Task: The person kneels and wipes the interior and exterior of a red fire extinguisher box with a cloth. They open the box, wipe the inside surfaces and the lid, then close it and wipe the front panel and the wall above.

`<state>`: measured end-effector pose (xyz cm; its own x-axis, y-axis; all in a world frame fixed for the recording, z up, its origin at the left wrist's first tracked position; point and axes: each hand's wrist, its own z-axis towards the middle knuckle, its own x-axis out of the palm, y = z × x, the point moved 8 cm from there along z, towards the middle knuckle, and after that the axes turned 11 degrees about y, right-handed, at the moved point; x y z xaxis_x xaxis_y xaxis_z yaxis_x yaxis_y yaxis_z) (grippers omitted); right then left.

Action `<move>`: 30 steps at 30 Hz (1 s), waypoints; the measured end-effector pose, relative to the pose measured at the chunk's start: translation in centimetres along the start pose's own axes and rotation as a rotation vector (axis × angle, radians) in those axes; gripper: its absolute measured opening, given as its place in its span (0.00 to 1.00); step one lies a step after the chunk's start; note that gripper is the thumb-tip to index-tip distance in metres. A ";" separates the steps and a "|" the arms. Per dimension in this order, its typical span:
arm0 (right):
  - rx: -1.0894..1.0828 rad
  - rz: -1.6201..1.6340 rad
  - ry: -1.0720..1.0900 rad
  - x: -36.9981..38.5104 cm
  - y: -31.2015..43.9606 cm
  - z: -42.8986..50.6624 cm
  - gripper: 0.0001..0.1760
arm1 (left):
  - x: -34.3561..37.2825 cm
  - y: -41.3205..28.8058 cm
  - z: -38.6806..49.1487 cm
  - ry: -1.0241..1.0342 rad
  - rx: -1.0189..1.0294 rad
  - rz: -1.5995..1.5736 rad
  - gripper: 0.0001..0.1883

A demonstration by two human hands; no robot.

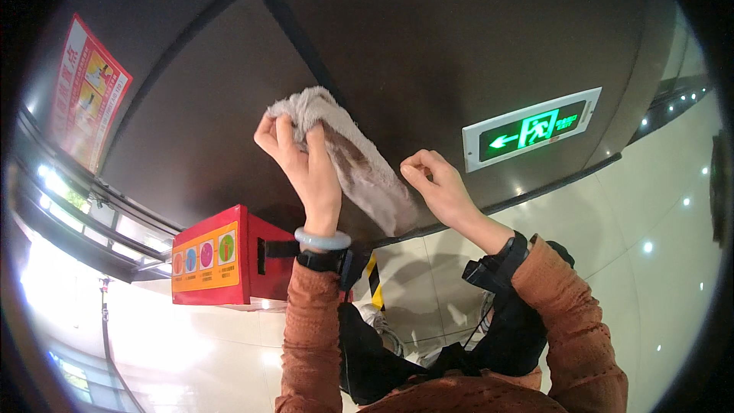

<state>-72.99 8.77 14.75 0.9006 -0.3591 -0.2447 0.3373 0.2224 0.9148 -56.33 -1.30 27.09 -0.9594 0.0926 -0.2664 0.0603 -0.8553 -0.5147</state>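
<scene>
My left hand [307, 163] grips the bunched upper end of a greyish-white cloth [375, 183] with a darker, stained-looking patch. Below the grip, the cloth hangs down to the right before a dark brown wall panel [367, 28]. Just right of the cloth's lower part is my right hand [433, 183], apart from it. Its fingers are curled in towards the thumb, and nothing shows between them. To the right of that hand, a lit green exit sign [532, 129] in a pale frame is set in the panel.
A red box [209, 261] with a yellow picture label stands left of my left forearm. A red-and-white poster [92, 94] is on the wall at left. Yellow-and-black striped tape [375, 284] marks the glossy tiled floor [625, 252]. Dark seams [292, 26] cross the panelling.
</scene>
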 end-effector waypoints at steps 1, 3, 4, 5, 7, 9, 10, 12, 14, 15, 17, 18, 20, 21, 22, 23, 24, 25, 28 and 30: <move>0.002 -0.016 -0.006 -0.2 0.2 -0.1 0.14 | 0.2 -0.9 0.8 -0.048 0.079 0.073 0.17; -0.046 -0.030 -0.035 -0.6 0.9 -0.3 0.11 | 1.3 -1.9 2.6 -0.098 0.172 0.182 0.15; -0.068 -0.038 -0.046 -0.8 1.2 -0.4 0.10 | 2.1 -2.7 3.3 -0.114 0.238 0.363 0.15; -0.062 -0.021 -0.048 -0.9 1.2 -0.4 0.09 | 2.9 -3.2 3.7 -0.134 0.299 0.554 0.16; -0.047 0.019 -0.055 -1.3 1.2 -0.4 0.08 | 3.8 -2.8 4.5 -0.141 0.337 0.586 0.18; -0.048 -0.049 -0.066 -1.7 1.3 -0.5 0.07 | 4.3 -2.0 3.6 -0.124 0.333 0.610 0.17; -0.042 -0.051 -0.063 -1.9 1.3 -0.6 0.07 | 4.8 -1.8 2.9 -0.128 0.348 0.613 0.16; -0.018 -0.058 -0.046 -2.2 1.1 -0.6 0.07 | 5.7 -1.8 1.1 -0.109 0.410 0.610 0.13; -0.042 -0.062 -0.056 -2.6 1.3 -0.7 0.07 | 5.9 -2.3 0.0 -0.103 0.507 0.598 0.11; -0.017 -0.058 -0.053 -2.6 1.1 -0.7 0.07 | 5.8 -1.9 0.7 -0.076 0.448 0.599 0.11; -0.035 -0.088 -0.054 -2.8 1.4 -0.8 0.06 | 5.0 -2.2 2.0 -0.061 0.505 0.589 0.11; -0.017 -0.096 -0.051 -2.8 1.4 -0.8 0.06 | 4.6 -1.7 2.8 -0.044 0.422 0.625 0.12; -0.063 -0.108 -0.064 -3.0 1.9 -0.9 0.06 | 4.2 -2.0 3.6 -0.071 0.451 0.612 0.13; -0.081 -0.108 -0.065 -3.0 2.1 -0.9 0.06 | 4.1 -1.7 3.9 -0.072 0.402 0.619 0.12; -0.083 -0.118 -0.070 -3.1 2.2 -0.9 0.05 | 4.1 -2.3 3.4 -0.103 0.468 0.622 0.12; -0.081 -0.120 -0.070 -3.2 2.3 -0.9 0.05 | 4.2 -2.5 2.8 -0.124 0.485 0.616 0.12; -0.076 -0.112 -0.071 -3.3 2.3 -0.9 0.05 | 4.3 -3.0 2.1 -0.156 0.532 0.610 0.13; -0.087 -0.129 -0.073 -3.4 2.4 -1.0 0.05 | 4.7 -3.3 1.6 -0.152 0.571 0.614 0.13; -0.086 -0.145 -0.061 -3.3 2.5 -1.1 0.05 | 4.7 -2.8 2.1 -0.069 0.503 0.592 0.15; -0.066 -0.135 -0.044 -3.1 2.4 -1.1 0.05 | 4.4 -2.5 3.3 -0.047 0.488 0.612 0.15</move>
<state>-74.71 11.37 17.34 0.8335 -0.4290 -0.3482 0.4729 0.2279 0.8511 -61.65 -0.47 29.90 -0.8058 -0.4801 -0.3467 0.4648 -0.8755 0.1323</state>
